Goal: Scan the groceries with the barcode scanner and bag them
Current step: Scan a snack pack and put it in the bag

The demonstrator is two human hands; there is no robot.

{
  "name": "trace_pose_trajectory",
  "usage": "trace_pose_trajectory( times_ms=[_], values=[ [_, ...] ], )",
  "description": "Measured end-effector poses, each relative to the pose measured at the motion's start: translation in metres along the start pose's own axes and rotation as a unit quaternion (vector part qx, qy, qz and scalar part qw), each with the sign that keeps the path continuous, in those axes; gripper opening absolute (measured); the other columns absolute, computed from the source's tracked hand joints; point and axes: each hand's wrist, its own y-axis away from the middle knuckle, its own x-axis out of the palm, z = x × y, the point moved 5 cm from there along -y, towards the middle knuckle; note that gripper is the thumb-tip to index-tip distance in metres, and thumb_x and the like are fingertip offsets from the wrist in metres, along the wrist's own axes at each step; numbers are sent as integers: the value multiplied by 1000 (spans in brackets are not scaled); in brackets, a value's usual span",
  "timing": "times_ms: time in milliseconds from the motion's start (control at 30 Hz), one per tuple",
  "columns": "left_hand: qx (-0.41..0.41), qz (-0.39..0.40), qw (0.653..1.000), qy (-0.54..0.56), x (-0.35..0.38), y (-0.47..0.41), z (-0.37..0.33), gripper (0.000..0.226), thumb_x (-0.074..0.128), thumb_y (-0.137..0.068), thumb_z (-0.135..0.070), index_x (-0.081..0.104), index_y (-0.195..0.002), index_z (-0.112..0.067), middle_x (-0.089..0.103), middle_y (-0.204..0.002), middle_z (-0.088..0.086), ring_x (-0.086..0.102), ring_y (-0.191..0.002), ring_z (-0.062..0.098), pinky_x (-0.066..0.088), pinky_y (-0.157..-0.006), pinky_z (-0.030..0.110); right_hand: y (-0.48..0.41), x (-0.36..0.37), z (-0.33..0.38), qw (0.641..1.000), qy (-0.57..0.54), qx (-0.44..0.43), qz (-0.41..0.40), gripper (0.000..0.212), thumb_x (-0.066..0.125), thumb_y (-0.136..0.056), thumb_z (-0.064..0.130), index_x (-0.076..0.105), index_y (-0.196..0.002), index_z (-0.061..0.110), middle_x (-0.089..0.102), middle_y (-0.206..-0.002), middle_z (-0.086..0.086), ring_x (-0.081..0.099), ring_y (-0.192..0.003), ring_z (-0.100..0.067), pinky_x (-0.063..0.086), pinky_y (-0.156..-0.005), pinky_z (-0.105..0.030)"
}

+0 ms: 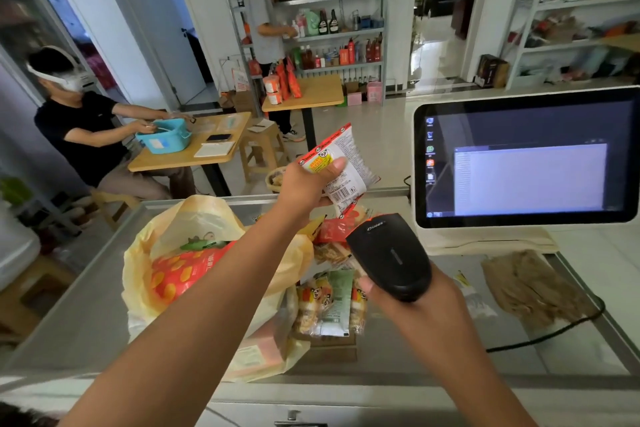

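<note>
White crinkly plastic edged in red, the small snack packet (341, 166) is raised over the far edge of the grey metal counter (86, 315). The left hand (308, 184) pinches it, thumb across its face (barcode turned toward the camera). Close below it, the right hand (412, 302) grips the black handheld barcode scanner (391, 253), head tilted up at the packet. The pale yellow plastic bag (145, 253) stands open under the left forearm. Loose snack packets (329, 305) fill the gap between bag and scanner. The white-framed monitor (526, 159) hems in the right side.
</note>
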Motion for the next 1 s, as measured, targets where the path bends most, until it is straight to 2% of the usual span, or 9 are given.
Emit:
trace_pose_trajectory(
  times_ms=[100, 233, 367, 500, 633, 767, 833, 900, 1000],
  values=[
    [44, -9, 999, -8, -32, 13, -15, 33, 73, -89, -16, 61, -119, -8, 74, -103, 2, 74, -85, 11, 60, -63, 27, -14, 10, 1, 1000, 4, -5, 19, 41, 76, -66, 59, 65, -91, 28, 69, -72, 7, 67, -74, -15, 57, -73, -40],
    [112, -58, 991, -46, -109, 40, -34, 40, 72, -89, -12, 58, -125, -4, 72, -114, 11, 72, -100, 23, 61, -79, 37, -38, 42, 14, 999, -12, -33, 40, 41, 76, -74, 50, 64, -107, 30, 69, -92, 9, 65, -92, -15, 53, -81, -37],
    [151, -78, 976, -136, -177, 71, -29, 27, 69, -92, -10, 64, -118, -17, 73, -104, -3, 70, -95, 8, 56, -81, 25, -60, 80, 25, 995, -29, -37, 84, 31, 77, -77, 42, 63, -103, 37, 67, -96, 10, 62, -97, -17, 49, -80, -36],
    [143, 3, 911, -386, -203, 86, 5, 36, 67, -94, -21, 62, -127, -34, 65, -121, -17, 58, -108, -10, 46, -94, 17, -72, 109, 23, 988, -57, 13, 145, 28, 82, -75, 18, 64, -86, 35, 73, -97, 0, 68, -89, -19, 58, -82, -47],
    [112, 134, 877, -448, -199, 88, 33, 44, 65, -95, -17, 57, -125, -49, 58, -123, -34, 53, -117, -9, 43, -105, 26, -82, 110, 26, 991, -93, 37, 84, 33, 82, -71, 9, 63, -89, 29, 70, -92, 3, 67, -91, -21, 54, -90, -47],
    [157, 110, 841, -507, -188, 67, 32, 41, 60, -97, -24, 58, -137, -33, 57, -140, -13, 51, -129, 9, 42, -109, 40, -79, 106, 37, 989, -140, 25, 47, 34, 80, -73, 7, 62, -91, 30, 70, -95, 0, 67, -94, -22, 53, -88, -43],
    [174, 94, 813, -547, -176, 59, 32, 46, 56, -100, -23, 49, -144, -32, 45, -152, -8, 40, -139, 13, 33, -117, 39, -79, 107, 36, 988, -148, 24, 49, 34, 80, -74, 7, 63, -93, 30, 71, -97, -2, 67, -94, -22, 54, -88, -45],
    [93, 173, 764, -615, -159, 55, 58, 59, 47, -103, -36, 23, -156, -34, 14, -166, -3, 13, -152, 21, 16, -122, 43, -79, 108, 33, 988, -142, 33, 54, 32, 80, -74, 10, 64, -94, 29, 71, -96, -1, 68, -93, -21, 55, -88, -47],
    [-20, 277, 674, -685, -142, 56, 102, 76, 35, -102, -54, -15, -156, -33, -30, -162, -1, -27, -148, 25, -3, -121, 54, -78, 113, 30, 989, -127, 45, 65, 35, 80, -74, 11, 66, -102, 25, 71, -96, -1, 68, -92, -22, 54, -89, -50]
  ],
)
